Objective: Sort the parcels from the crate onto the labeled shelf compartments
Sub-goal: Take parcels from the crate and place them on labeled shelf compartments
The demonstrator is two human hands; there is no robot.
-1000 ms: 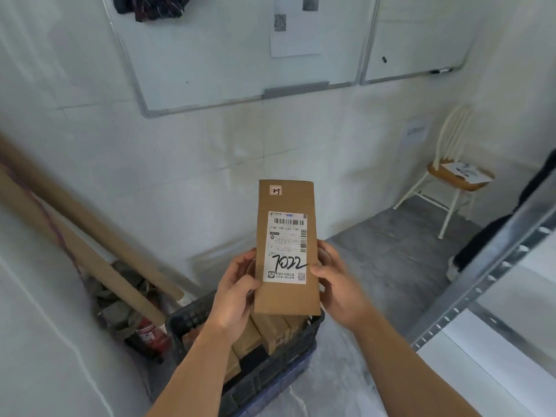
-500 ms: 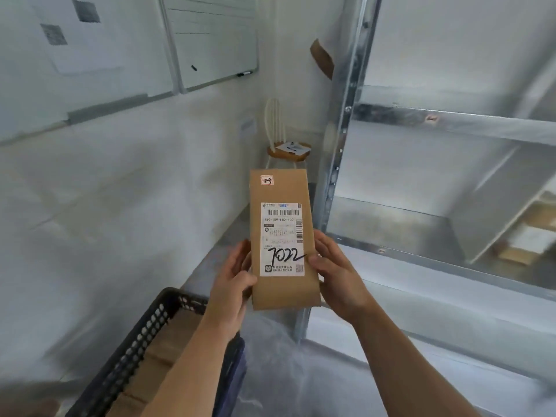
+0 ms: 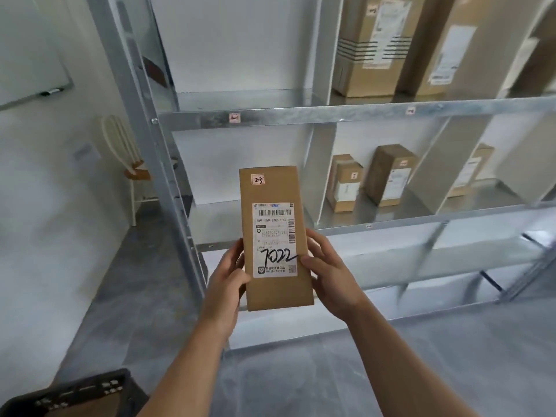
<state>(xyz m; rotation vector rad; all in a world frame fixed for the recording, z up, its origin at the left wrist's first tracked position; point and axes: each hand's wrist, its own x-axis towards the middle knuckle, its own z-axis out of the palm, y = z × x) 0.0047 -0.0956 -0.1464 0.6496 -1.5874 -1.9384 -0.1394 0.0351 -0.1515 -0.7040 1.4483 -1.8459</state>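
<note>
I hold a tall brown cardboard parcel upright in front of me. It carries a white shipping label with "7022" handwritten on it and a small sticker near its top. My left hand grips its left edge and my right hand grips its right edge, thumb on the label. Behind it stands the metal shelf with white dividers and small labels on its rails. The dark crate shows at the bottom left corner.
Two small brown parcels stand in a middle-row compartment, another further right. Large boxes fill the upper right compartments. A white chair stands left of the shelf post, under a whiteboard.
My view has swung right from the wall and crate to face the shelf. The parcel stays upright in both hands, held the same way.
</note>
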